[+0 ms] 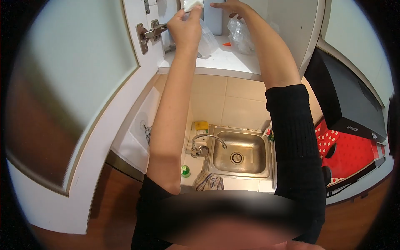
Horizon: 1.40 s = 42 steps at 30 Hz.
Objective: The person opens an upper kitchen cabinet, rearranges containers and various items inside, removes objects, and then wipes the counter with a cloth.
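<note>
From the head camera, we see our left hand pinching a crumpled white piece at the open cupboard; the top edge crops it, hiding its full shape. Our right hand spreads its fingers near a clear bag, partly behind the forearm.

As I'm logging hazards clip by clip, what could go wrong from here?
The left hand could lose the small white object it pinches, or its wrist might nudge the translucent plastic container off the white shelf. The open right hand may snag the nearby crumpled clear plastic bag.
</note>
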### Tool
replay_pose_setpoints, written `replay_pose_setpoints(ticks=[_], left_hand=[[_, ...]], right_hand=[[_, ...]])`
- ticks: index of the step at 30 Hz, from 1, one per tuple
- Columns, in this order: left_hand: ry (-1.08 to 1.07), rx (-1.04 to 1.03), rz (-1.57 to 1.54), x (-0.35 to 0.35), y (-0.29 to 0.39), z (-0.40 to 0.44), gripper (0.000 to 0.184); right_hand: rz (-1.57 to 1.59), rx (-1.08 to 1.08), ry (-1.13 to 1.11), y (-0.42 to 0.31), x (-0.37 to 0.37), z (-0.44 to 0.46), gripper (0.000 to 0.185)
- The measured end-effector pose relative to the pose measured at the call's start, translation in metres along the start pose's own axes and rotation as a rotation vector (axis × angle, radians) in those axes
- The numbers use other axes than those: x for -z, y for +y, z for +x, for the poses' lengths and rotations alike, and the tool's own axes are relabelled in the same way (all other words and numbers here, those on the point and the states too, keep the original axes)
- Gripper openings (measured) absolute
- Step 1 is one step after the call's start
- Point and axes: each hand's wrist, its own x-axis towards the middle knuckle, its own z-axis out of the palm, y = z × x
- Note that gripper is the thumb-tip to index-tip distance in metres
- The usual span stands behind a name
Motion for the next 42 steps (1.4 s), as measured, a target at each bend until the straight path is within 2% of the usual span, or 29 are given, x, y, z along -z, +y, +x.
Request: replay_pose_setpoints(ticks=[1, 4, 7, 9, 12, 15, 19, 22, 25, 28, 31, 34, 37, 40, 42], left_hand=[[0.002, 0.041, -0.030, 0.002, -0.005, 0.004, 0.028], [-0.003, 0.044, 0.182, 0.002, 0.006, 0.000, 0.026], [-0.012, 0.025, 0.113, 0.003, -0.005, 0.006, 0.024], [-0.005, 0.070, -0.053, 0.005, -0.009, 0.008, 0.026], [-0.003, 0.104, -0.158, 0.004, -0.005, 0.006, 0.027], [-0.016, 0.074, -0.116, 0.001, -0.001, 0.003, 0.026], [0.007, -0.002, -0.101, -0.001, -0.001, 0.003, 0.032], [-0.001, 0.145, -0.051, -0.001, -0.001, 0.003, 0.033], [-0.211, 0.402, 0.128, -0.003, -0.013, 0.013, 0.034], [-0.361, 0.580, 0.264, -0.019, -0.011, 0.019, 0.022], [-0.471, 0.684, 0.394, -0.028, -0.047, 0.045, 0.022], [-0.512, 0.693, 0.535, -0.032, -0.033, 0.045, 0.026], [-0.382, 0.602, 0.489, -0.035, -0.044, 0.057, 0.032], [-0.528, 0.642, 0.477, -0.038, -0.059, 0.072, 0.038], [-0.581, 0.575, 0.681, -0.043, -0.055, 0.057, 0.037]], right_hand=[[-0.026, -0.013, -0.031, -0.001, 0.003, -0.002, 0.096], [-0.072, -0.009, -0.109, 0.003, 0.012, -0.003, 0.097], [-0.045, 0.057, -0.121, 0.013, 0.023, 0.006, 0.100], [-0.012, 0.077, -0.078, 0.014, 0.031, 0.014, 0.103], [-0.088, 0.030, -0.090, -0.011, 0.036, -0.037, 0.101], [0.008, 0.315, -0.036, 0.017, -0.002, 0.043, 0.093], [0.161, 0.123, 0.074, 0.011, -0.025, 0.050, 0.077], [0.078, 0.107, 0.125, 0.005, -0.028, 0.051, 0.069], [0.031, 0.149, 0.156, 0.007, -0.027, 0.057, 0.062], [0.058, 0.177, 0.188, 0.012, -0.027, 0.054, 0.058], [-0.327, 0.345, 0.231, 0.032, -0.037, 0.098, 0.056], [-0.241, 0.319, 0.192, 0.037, -0.037, 0.109, 0.055], [-0.076, 0.224, 0.038, 0.033, -0.027, 0.092, 0.055], [-0.259, 0.392, 0.156, 0.049, -0.037, 0.124, 0.055], [-0.546, 0.643, 0.215, 0.066, -0.047, 0.160, 0.053]])
